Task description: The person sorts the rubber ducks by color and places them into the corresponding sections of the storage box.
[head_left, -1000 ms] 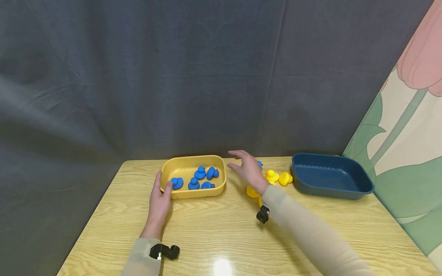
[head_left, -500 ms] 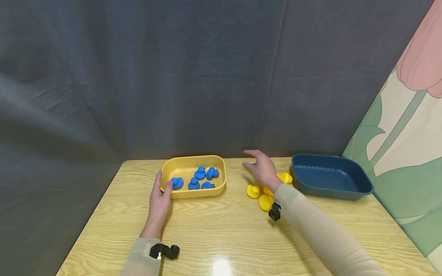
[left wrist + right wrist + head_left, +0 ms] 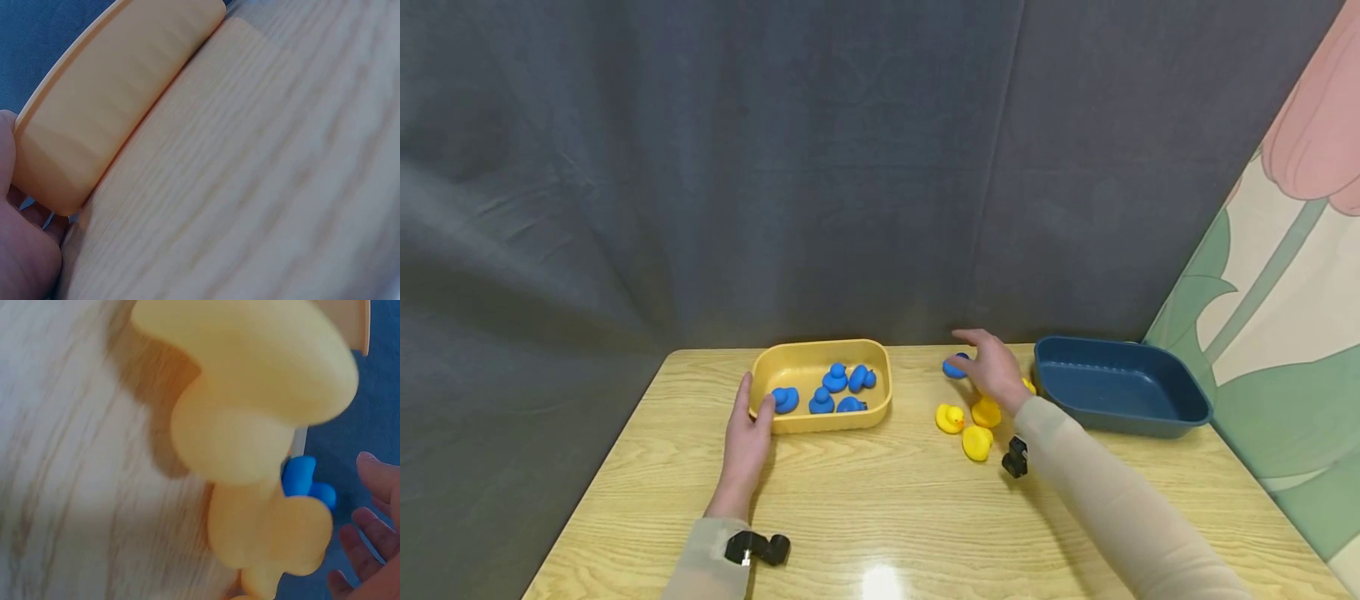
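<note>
My left hand [image 3: 748, 429] holds the left end of a yellow plastic tub [image 3: 831, 423], its thumb at the front corner and its fingers along the end wall. Inside that tub lie several blue toy ducks [image 3: 822, 402]. My right hand [image 3: 995, 367], fingers spread and holding nothing, hovers over a group of yellow toy ducks [image 3: 977, 443]. A loose blue duck [image 3: 956, 366] sits just by its thumb and fingertips. In the right wrist view, yellow ducks [image 3: 250, 362] fill the foreground, with the blue duck [image 3: 300, 477] behind them. The hand partly covers the ducks beneath it.
A dark blue tub [image 3: 1123, 423] stands at the back right of the wooden table [image 3: 880, 500], with nothing inside. Grey cloth [image 3: 850, 167] hangs close behind the table's back edge. A flowered panel [image 3: 1300, 350] borders the right side.
My right hand has moved right, away from the yellow tub and across the loose ducks, uncovering several yellow ones and the blue one. My left hand stays on the yellow tub.
</note>
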A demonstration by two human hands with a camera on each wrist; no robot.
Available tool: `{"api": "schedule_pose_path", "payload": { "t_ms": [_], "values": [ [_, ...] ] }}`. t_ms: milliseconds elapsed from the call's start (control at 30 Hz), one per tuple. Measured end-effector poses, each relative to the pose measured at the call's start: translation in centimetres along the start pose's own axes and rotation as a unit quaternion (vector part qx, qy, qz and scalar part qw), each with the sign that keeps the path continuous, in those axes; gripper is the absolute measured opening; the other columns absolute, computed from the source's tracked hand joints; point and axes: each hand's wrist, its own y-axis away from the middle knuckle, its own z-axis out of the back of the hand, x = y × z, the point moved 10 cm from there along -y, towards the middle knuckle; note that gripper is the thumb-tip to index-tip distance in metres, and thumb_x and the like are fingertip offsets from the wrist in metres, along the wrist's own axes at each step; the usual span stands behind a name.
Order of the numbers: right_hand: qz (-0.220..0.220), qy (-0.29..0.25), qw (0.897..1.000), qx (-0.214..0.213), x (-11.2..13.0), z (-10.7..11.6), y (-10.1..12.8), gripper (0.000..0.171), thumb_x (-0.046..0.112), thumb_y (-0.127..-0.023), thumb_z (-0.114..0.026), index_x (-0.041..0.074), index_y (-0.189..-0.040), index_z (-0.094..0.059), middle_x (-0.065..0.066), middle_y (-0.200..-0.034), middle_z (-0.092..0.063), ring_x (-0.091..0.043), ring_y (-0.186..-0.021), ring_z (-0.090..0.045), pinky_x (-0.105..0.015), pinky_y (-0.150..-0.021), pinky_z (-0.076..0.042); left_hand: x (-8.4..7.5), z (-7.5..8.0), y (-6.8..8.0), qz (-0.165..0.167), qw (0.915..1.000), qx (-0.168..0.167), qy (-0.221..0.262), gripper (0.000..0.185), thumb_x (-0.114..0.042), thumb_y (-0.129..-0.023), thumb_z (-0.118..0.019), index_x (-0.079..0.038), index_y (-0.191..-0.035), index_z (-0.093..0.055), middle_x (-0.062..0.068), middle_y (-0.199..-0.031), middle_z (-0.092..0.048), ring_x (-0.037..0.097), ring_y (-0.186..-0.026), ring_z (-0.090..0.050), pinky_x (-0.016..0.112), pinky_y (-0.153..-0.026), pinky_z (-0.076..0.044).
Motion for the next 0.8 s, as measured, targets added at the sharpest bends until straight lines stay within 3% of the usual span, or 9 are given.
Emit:
{"api": "schedule_pose_path", "payload": {
  "t_ms": [333,800],
  "values": [
    [-0.027,-0.002,0.999,0.022,-2.2,-0.4,-0.2,0.057,0.023,-0.108,-0.075,0.006,-0.16,-0.057,-0.025,-0.16,-0.054,-0.047,-0.141,-0.055,-0.065,-0.119,-0.045,0.0,0.0,0.1,-0.001,1.0,-0.001,0.004,0.076,-0.045,-0.117,-0.05,-0.026,-0.18,-0.012,0.002,-0.184,-0.014,0.03,-0.169,-0.011,0.053,-0.136,-0.015],
    [-0.036,0.003,0.999,0.028,-3.2,-1.2,-0.5,0.052,0.02,-0.107,-0.076,0.0,-0.154,-0.062,-0.024,-0.149,-0.065,-0.045,-0.134,-0.062,-0.061,-0.119,-0.046,0.0,0.0,0.0,-0.006,1.0,-0.005,0.002,0.076,-0.043,-0.117,-0.051,-0.024,-0.18,-0.013,0.004,-0.184,-0.016,0.029,-0.169,-0.013,0.052,-0.136,-0.016]
  ]
}}
